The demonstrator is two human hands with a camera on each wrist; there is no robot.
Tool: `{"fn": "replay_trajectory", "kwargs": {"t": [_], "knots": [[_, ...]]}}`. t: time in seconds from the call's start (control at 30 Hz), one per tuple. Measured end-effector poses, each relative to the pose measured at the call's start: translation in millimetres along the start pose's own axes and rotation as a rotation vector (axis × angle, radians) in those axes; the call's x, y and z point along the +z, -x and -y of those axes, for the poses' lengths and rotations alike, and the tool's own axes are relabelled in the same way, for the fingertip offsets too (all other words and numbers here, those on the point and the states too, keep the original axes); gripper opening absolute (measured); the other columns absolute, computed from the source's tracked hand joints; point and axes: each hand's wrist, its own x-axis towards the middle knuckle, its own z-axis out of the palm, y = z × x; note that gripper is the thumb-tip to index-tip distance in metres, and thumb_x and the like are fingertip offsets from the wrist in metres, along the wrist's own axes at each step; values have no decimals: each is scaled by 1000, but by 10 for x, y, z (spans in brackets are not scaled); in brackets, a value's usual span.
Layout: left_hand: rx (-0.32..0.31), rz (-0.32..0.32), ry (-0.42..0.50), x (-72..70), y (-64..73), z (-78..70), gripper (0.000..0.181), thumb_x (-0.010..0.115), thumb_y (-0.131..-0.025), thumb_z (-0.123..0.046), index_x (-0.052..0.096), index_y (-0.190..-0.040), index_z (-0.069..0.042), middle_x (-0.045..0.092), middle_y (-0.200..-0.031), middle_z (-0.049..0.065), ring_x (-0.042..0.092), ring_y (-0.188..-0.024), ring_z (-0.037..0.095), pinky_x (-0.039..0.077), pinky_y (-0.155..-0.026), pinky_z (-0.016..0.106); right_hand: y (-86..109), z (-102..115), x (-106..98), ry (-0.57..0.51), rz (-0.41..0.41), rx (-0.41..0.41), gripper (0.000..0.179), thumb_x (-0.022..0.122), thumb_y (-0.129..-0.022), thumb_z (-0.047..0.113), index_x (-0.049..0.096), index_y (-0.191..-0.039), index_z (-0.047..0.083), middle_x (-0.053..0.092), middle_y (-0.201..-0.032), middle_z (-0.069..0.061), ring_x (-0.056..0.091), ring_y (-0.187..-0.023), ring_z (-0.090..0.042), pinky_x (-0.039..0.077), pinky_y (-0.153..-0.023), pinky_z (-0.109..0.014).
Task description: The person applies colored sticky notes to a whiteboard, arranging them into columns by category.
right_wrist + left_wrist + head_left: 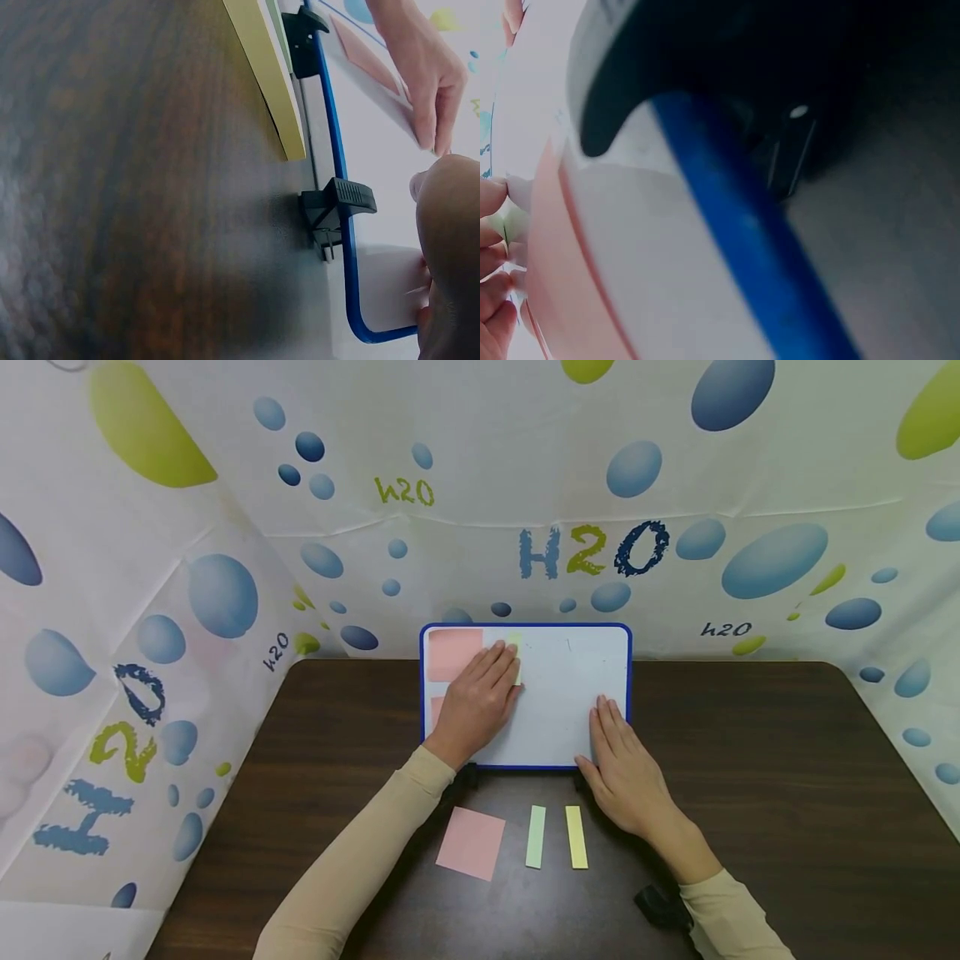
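Note:
A blue-framed whiteboard (570, 710) leans at the back of the table. My left hand (477, 697) lies on its upper left part, straight fingers pressing a narrow pale green sticky note (517, 673) that they partly cover. Left of that note is a pink square sticky note (450, 653), and a second pink note (436, 708) below it is mostly hidden by the hand. My right hand (628, 768) rests its straight fingers on the board's lower right part, near the blue frame (351, 285). The left wrist view shows the fingertips (493, 232) beside a pink note.
In front of the board lie a pink square note pad (471, 843), a green strip pad (536, 837) and a yellow strip pad (577, 837). Black holders (352, 197) grip the board's lower edge. A black object (662, 907) sits by my right wrist. Behind hangs a patterned curtain (480, 560).

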Motion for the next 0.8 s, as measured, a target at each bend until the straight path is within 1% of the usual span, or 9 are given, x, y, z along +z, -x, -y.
{"fn": "replay_trajectory", "kwargs": {"t": [0.17, 0.33, 0.43, 0.63, 0.73, 0.8], "knots": [[-4, 23, 10, -33, 46, -16, 42, 67, -100, -28, 66, -135, -4, 63, -142, 11, 58, -136, 27, 42, -118, 39, -3, 4, 4, 2, 3, -2, 79, 46, -106, 41, 13, -161, -2, -2, -173, -14, 2, -161, -33, 9, -132, -45], [6, 26, 10, -37, 82, -29, 43, 67, -99, -29, 67, -134, -4, 63, -142, 11, 58, -136, 27, 43, -118, 39, 1, -2, 14, 4, -3, 0, 79, 46, -106, 42, 13, -161, -2, -2, -173, -14, 2, -161, -32, 9, -132, -45], [10, 30, 5, -29, 102, -33, 43, 68, -99, -30, 67, -134, -5, 63, -142, 11, 58, -136, 27, 42, -118, 39, 7, -3, 20, 0, -16, -5, 79, 47, -105, 41, 13, -161, -2, -1, -173, -14, 3, -161, -32, 6, -133, -42], [23, 32, -1, -45, 133, -42, 43, 68, -99, -30, 67, -134, -5, 63, -142, 10, 59, -136, 27, 43, -118, 39, -1, -5, 28, -1, -43, -19, 78, 48, -105, 40, 14, -161, -3, 0, -173, -15, 3, -161, -32, -10, -129, -29], [37, 24, -5, -50, 157, -47, 44, 70, -98, -29, 67, -133, -5, 64, -141, 10, 60, -135, 26, 44, -117, 39, -1, -2, 27, -3, -41, -17, 78, 48, -105, 40, 14, -162, -2, 0, -173, -14, 3, -161, -31, -11, -128, -27], [47, 15, -9, -49, 174, -49, 43, 71, -97, -29, 68, -133, -4, 65, -140, 11, 61, -134, 26, 46, -116, 39, 1, -1, 28, -7, -34, -13, 78, 48, -105, 40, 13, -162, -2, -1, -173, -14, 3, -161, -32, -8, -130, -30]]}}
